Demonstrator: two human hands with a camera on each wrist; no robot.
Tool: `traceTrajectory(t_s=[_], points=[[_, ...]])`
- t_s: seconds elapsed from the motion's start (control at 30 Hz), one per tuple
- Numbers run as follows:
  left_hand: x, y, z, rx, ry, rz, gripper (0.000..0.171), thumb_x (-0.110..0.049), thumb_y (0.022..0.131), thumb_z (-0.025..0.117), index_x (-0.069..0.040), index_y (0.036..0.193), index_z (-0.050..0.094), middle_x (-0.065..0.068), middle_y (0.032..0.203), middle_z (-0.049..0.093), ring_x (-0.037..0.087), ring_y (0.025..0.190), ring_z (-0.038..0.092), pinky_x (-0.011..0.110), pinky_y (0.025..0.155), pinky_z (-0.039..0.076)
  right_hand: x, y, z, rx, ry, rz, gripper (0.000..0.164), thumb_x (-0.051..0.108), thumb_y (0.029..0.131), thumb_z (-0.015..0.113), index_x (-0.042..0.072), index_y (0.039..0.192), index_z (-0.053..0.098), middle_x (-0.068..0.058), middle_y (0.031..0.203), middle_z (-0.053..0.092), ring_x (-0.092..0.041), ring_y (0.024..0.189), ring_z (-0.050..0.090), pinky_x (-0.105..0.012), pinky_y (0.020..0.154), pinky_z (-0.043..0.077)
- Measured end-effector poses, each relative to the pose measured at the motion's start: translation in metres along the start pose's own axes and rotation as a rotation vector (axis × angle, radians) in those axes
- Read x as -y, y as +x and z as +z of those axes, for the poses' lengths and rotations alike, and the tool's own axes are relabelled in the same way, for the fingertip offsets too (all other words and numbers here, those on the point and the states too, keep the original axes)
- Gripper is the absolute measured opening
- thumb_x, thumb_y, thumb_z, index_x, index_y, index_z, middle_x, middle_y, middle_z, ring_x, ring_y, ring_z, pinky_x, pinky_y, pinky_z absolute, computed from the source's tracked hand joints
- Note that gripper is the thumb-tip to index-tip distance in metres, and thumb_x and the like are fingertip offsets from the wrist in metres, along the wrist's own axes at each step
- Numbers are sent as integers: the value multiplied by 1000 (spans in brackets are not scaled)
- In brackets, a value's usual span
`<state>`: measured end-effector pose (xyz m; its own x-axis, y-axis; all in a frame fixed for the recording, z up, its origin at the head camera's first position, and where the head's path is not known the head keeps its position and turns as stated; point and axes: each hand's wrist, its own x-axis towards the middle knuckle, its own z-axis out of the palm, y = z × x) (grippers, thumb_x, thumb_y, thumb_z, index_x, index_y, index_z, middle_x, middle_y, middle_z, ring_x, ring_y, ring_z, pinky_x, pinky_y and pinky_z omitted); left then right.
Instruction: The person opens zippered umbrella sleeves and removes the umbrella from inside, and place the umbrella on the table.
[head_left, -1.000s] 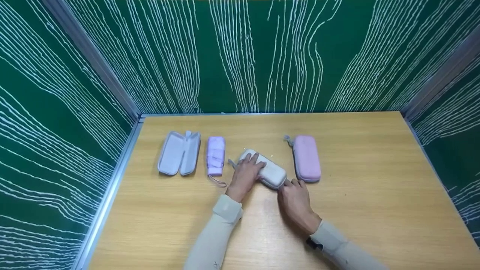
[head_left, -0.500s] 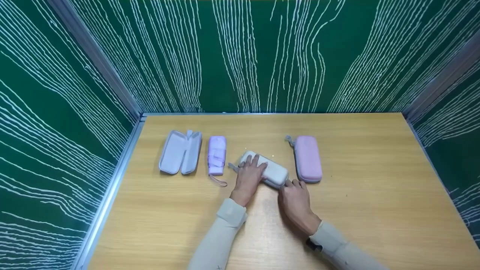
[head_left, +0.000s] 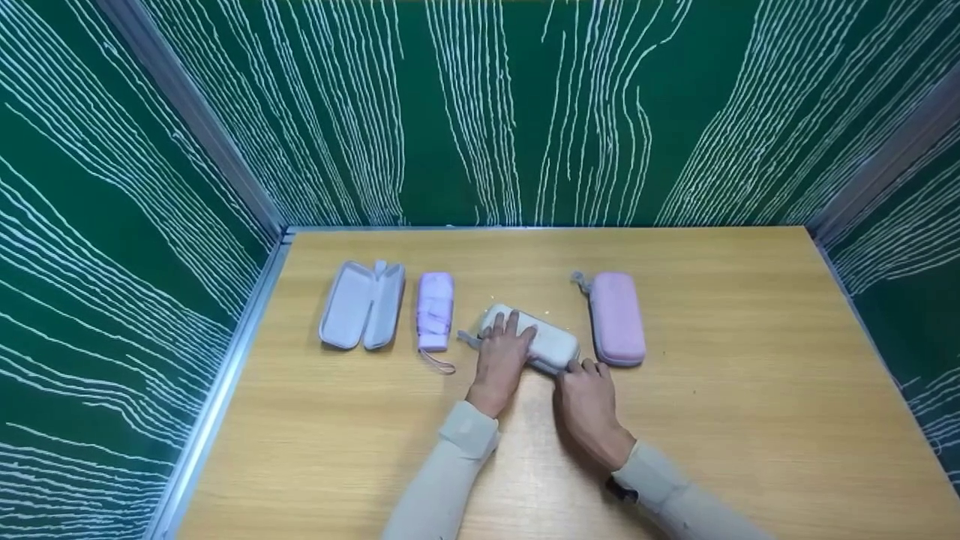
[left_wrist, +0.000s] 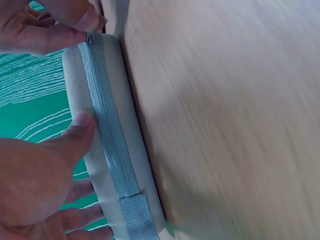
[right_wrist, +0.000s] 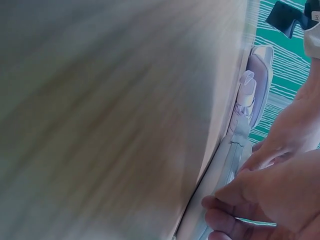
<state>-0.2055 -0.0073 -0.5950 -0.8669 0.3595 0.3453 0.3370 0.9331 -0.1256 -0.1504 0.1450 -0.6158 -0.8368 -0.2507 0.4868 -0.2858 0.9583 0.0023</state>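
A cream hard-shell zip case (head_left: 551, 345) lies at a slant on the table, its lid down over the base. My left hand (head_left: 504, 364) rests on its lid with fingers spread; in the left wrist view, the thumb (left_wrist: 82, 125) presses close beside the grey zipper (left_wrist: 111, 130). At the case's right end, my right hand (head_left: 589, 394) pinches the small metal zipper pull (left_wrist: 90, 37) between thumb and finger. A ribbed fabric tab (left_wrist: 138, 215) covers the opposite end of the zipper. In the right wrist view, the right fingers hide part of the case (right_wrist: 212, 175).
Left of the cream case lies a folded purple umbrella (head_left: 435, 311) with a wrist loop. Beyond it stands a lilac-grey zip case (head_left: 349, 307), unfolded. A pink zip case (head_left: 619, 319) lies to the right. Green panels (head_left: 465, 112) with white lines enclose the wooden table (head_left: 750, 420).
My left hand and forearm have shifted slightly to the right, with the cream case moving barely. My right hand keeps its pinch at the case's end. The other things stay put.
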Motion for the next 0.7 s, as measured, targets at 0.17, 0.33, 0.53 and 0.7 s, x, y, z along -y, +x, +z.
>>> traceTrajectory(t_s=[0.17, 0.33, 0.53, 0.7], points=[[-3, -1, 1, -17, 22, -16, 34, -28, 94, 64, -31, 126, 75, 10, 137, 68, 32, 125, 66, 40, 93, 61, 2, 2, -2, 33, -18, 24, 9, 0, 79, 71, 2, 71, 73, -12, 77, 66, -33, 73, 61, -44, 66, 45], [-8, -2, 1, -26, 62, -38, 46, -50, 85, 67, -31, 127, 74, 10, 136, 67, 32, 124, 65, 39, 93, 60, 3, 3, 0, 20, -38, 26, 11, 0, 81, 70, 2, 71, 73, -12, 76, 66, -33, 72, 61, -43, 65, 46], [-14, -4, 1, 13, 61, -71, 45, -43, 89, 70, -30, 132, 71, 12, 140, 67, 33, 126, 65, 42, 96, 59, 5, 5, 2, 35, -77, 29, 16, 1, 85, 67, 3, 71, 74, -13, 76, 65, -32, 74, 62, -44, 66, 48], [-17, -3, -1, 33, 77, -76, 45, -43, 90, 69, -30, 133, 70, 12, 141, 67, 33, 127, 65, 42, 97, 59, 8, 8, 2, 52, -67, 45, 14, 1, 84, 67, 3, 72, 75, -13, 77, 66, -32, 76, 63, -46, 68, 50]])
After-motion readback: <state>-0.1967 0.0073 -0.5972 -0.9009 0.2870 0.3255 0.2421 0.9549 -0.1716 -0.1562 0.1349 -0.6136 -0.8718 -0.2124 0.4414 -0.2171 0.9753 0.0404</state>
